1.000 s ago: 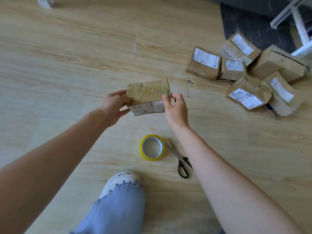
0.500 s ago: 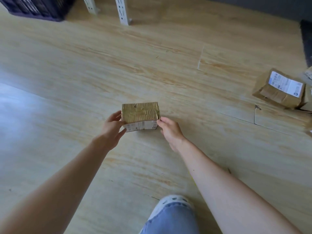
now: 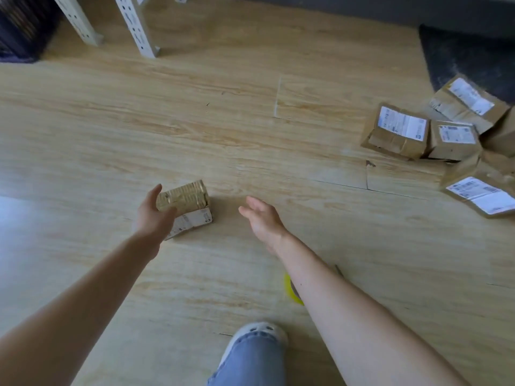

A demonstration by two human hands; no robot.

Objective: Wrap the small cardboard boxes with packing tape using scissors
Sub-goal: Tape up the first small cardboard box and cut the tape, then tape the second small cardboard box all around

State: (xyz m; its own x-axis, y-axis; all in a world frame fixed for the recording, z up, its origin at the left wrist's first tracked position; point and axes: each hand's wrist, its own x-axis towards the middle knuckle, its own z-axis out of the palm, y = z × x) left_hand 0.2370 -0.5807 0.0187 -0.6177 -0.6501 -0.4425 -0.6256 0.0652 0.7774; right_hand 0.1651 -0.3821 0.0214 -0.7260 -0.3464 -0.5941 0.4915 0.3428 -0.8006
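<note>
Your left hand has its grip spread apart, fingers curved round the left end of the small taped box; whether the palm touches the cardboard cannot be told, and the fingers do not close on it. Your right hand is empty too, its grip apart with fingers loose and palm facing left, well clear of the box on its right side.

The box sits on the wooden floor between your hands, closer to the left one, with its glossy taped face upward and a white label on the near side.

Under your right forearm a sliver of the yellow tape roll shows on the floor, mostly hidden by the arm. Just right of the arm a thin grey tip pokes out, too little to identify.

At the near edge, your white shoe and blue trouser leg come into view.

Far right lies a heap of labelled cardboard boxes, touching one another, beside a dark mat. At the far left stand two white perforated rack legs.
</note>
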